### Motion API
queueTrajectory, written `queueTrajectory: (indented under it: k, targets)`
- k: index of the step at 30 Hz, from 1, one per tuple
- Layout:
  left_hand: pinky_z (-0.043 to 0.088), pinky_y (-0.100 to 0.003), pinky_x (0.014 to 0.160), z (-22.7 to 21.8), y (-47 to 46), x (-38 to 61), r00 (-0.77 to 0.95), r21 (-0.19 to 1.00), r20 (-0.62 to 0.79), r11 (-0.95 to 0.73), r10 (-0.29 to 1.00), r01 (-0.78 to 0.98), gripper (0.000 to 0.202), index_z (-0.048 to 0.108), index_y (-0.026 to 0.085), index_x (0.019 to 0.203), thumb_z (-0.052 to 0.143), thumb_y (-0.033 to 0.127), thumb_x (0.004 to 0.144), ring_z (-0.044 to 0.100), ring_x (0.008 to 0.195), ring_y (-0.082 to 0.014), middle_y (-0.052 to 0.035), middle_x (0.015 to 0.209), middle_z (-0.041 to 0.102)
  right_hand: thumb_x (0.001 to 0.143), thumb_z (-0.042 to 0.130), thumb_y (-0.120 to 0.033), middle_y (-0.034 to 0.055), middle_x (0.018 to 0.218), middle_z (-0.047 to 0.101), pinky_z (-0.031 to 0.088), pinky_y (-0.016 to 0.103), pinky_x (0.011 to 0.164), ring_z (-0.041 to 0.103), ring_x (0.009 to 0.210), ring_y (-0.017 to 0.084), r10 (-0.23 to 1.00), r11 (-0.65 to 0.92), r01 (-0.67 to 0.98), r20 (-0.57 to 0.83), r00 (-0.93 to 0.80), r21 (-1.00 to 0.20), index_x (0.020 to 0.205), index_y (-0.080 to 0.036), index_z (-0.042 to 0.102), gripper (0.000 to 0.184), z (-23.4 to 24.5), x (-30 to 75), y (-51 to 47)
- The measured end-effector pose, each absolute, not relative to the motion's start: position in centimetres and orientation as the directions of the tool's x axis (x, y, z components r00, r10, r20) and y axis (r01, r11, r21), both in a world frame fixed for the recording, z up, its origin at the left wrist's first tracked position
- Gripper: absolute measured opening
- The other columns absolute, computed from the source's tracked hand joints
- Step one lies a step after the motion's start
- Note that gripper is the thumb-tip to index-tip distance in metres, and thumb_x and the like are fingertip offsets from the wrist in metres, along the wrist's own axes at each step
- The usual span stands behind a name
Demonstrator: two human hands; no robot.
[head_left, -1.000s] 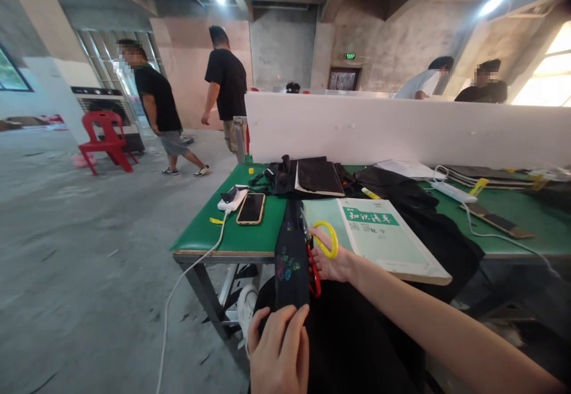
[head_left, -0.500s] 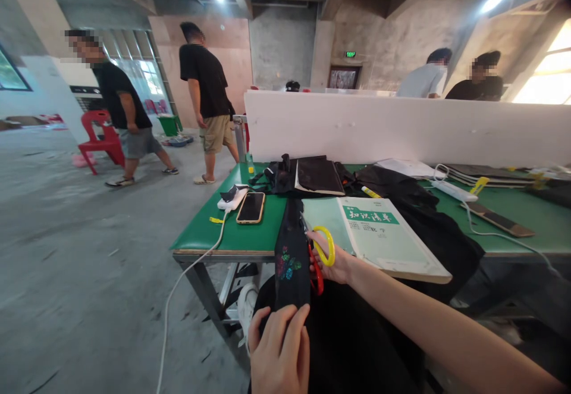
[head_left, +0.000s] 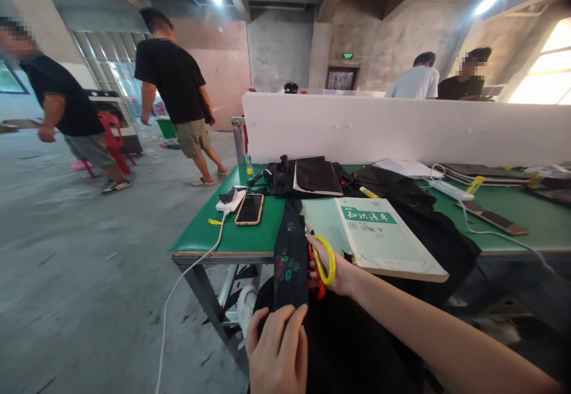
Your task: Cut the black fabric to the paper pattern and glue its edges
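A strip of black fabric (head_left: 288, 263) with a colourful flower pattern runs from the green table down toward my lap. My left hand (head_left: 280, 346) grips its near end, fingers bent over the edge. In my right hand (head_left: 336, 272) is a pair of scissors (head_left: 329, 261) with one yellow and one red handle loop. Their blades lie along the strip's right edge, partly hidden by the fabric and my fingers. Beside the right hand, a pale green book (head_left: 377, 233) lies flat on the table.
On the green table (head_left: 200, 233) are a phone (head_left: 249, 209), a white power strip (head_left: 231, 199) with a trailing cable, a black notebook (head_left: 317, 176) and black cloth (head_left: 397, 185). A white panel (head_left: 379, 126) stands behind. Two people (head_left: 172, 84) walk at left.
The scissors' handle loops have come closer together and turned slightly. My left hand keeps its hold on the fabric. Both walking people have moved left and nearer.
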State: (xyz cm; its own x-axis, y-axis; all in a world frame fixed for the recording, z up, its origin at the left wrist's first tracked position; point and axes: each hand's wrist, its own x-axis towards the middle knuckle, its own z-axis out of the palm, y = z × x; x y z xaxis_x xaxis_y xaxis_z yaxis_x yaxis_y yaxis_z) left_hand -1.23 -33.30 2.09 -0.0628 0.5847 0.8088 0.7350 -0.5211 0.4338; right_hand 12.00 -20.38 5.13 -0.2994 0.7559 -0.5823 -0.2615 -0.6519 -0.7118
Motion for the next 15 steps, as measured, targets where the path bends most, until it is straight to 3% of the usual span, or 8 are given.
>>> queueTrajectory:
  k: [4,9,15]
  targets:
    - [0.036,-0.036,0.091,1.9,-33.1,-1.3,-0.057,0.415,0.824,-0.532,0.564,0.738,0.029,0.066,0.021,0.1,0.046,0.005,0.085,0.062,0.081,-0.014,-0.0033,0.087,0.067,0.072,0.048,-0.075,-0.0061,0.048,0.04,0.044,0.024,0.04,0.04,0.038,0.009,0.721,-0.691,-0.257,-0.622,-0.304,-0.675,0.061,-0.02,0.037,0.057,5.9,12.2,-21.5]
    - [0.037,-0.035,0.089,2.3,-32.9,-1.4,-0.065,0.4,0.842,-0.538,0.536,0.743,0.027,0.067,0.019,0.097,0.048,0.005,0.084,0.062,0.08,-0.0136,-0.0035,0.085,0.067,0.065,0.054,-0.077,-0.0053,0.053,0.043,0.05,0.032,0.048,0.046,0.044,0.012,0.689,-0.723,-0.268,-0.633,-0.354,-0.637,0.062,-0.02,0.042,0.059,5.9,13.0,-22.4]
    - [0.037,-0.035,0.089,2.6,-33.0,-1.6,-0.059,0.397,0.839,-0.533,0.542,0.748,0.027,0.067,0.019,0.098,0.047,0.006,0.085,0.061,0.081,-0.0137,-0.004,0.085,0.067,0.068,0.056,-0.072,-0.0052,0.056,0.046,0.053,0.039,0.058,0.045,0.045,0.01,0.648,-0.761,-0.297,-0.658,-0.384,-0.577,0.066,-0.017,0.048,0.055,6.3,13.9,-24.0]
